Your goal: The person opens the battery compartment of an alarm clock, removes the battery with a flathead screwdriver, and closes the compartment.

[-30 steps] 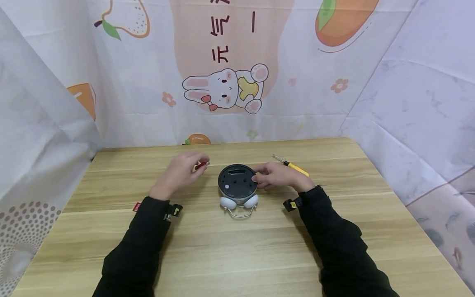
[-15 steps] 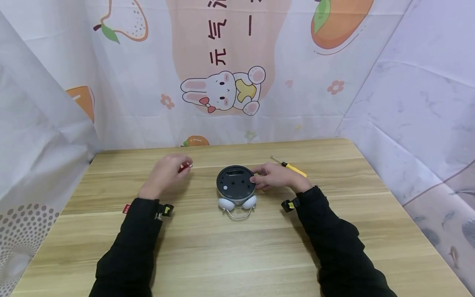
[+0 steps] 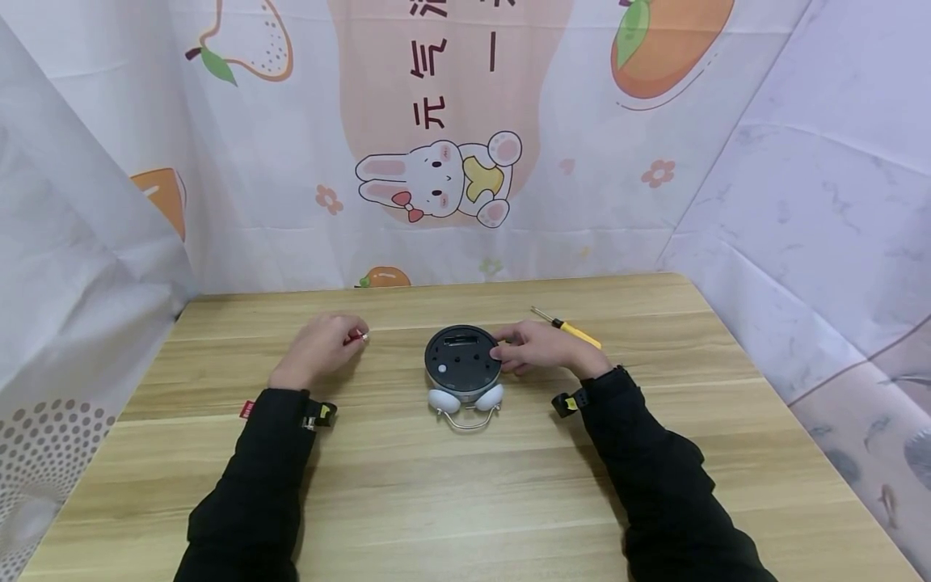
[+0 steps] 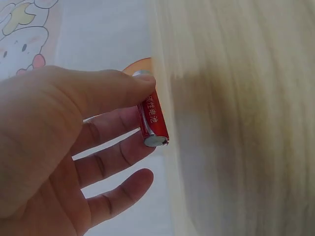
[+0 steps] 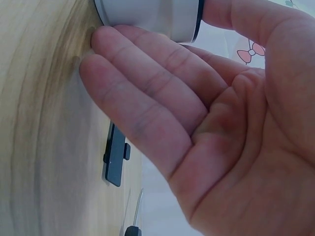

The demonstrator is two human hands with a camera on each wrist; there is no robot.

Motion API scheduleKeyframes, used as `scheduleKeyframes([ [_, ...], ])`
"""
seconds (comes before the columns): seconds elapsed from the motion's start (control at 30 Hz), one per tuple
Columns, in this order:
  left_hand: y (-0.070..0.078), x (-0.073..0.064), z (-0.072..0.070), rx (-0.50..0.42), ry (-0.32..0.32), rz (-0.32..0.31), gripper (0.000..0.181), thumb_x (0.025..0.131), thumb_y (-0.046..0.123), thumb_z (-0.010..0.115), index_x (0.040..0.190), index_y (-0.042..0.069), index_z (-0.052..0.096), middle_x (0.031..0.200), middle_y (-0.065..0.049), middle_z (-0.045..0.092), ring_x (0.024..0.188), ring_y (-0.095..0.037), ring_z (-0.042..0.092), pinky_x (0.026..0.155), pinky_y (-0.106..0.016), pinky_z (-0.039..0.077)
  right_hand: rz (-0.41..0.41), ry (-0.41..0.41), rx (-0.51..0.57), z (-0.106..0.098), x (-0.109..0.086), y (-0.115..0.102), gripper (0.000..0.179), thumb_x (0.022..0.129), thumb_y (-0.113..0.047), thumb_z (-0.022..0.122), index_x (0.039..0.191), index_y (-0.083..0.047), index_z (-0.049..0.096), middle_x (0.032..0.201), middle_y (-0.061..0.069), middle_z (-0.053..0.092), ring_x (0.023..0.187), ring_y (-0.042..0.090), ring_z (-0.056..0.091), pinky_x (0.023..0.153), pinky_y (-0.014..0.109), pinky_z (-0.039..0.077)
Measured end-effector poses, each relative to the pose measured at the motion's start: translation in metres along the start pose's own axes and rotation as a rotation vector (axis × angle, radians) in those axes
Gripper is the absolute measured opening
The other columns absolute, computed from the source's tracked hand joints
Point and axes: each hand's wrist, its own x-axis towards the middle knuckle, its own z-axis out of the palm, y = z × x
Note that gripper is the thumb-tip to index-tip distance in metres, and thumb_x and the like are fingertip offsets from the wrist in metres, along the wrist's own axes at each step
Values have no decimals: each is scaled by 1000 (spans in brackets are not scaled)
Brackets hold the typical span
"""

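Note:
My left hand (image 3: 318, 351) pinches a red battery (image 4: 156, 122) between thumb and fingertips, above the table to the left of the clock. In the left wrist view the battery's flat silver end faces the camera. A twin-bell alarm clock (image 3: 462, 373) lies with its black back up, white bells and wire handle toward me. A slot-like battery compartment (image 3: 461, 340) shows at the far side of its back. My right hand (image 3: 541, 347) grips the clock's right side, thumb on the back's rim. The right wrist view shows its fingers under the white casing (image 5: 152, 18).
A screwdriver (image 3: 575, 331) with a yellow handle lies behind my right hand. The right wrist view shows a small black cover (image 5: 116, 160) on the wooden table (image 3: 465, 501). Printed cloth (image 3: 276, 186) hangs behind the table. A red tag (image 3: 247, 409) sits by my left sleeve.
My left hand has moved left, away from the clock, with the battery, then slightly toward me. My right hand stays on the clock.

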Motion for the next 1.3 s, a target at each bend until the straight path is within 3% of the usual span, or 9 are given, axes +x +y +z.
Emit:
scheduleKeyframes([
  [0.3, -1, -1, 2, 6, -53, -25, 11, 95, 3, 69, 105, -1, 74, 94, -10, 72, 84, -23, 63, 80, -45, 51, 4, -2, 12, -1, 0, 3, 55, 103, -26, 60, 148, 4, 47, 114, 13, 73, 103, 24, 72, 83, 38, 58],
  [0.93, -2, -1, 5, 40, -37, -24, 14, 96, 4, 68, 108, -1, 73, 97, -12, 72, 85, -25, 63, 82, -46, 51, -1, -13, 33, -1, -1, 2, 56, 103, -26, 60, 148, 4, 47, 120, 15, 71, 104, 26, 71, 84, 40, 58],
  [1.3, -7, 1, 8, 33, -43, -22, 13, 95, 6, 70, 107, 1, 72, 90, -7, 69, 80, -21, 60, 77, -42, 50, 12, 8, 9, 0, -1, -1, 51, 102, -24, 61, 146, 0, 51, 109, 9, 74, 100, 23, 72, 84, 39, 58],
])
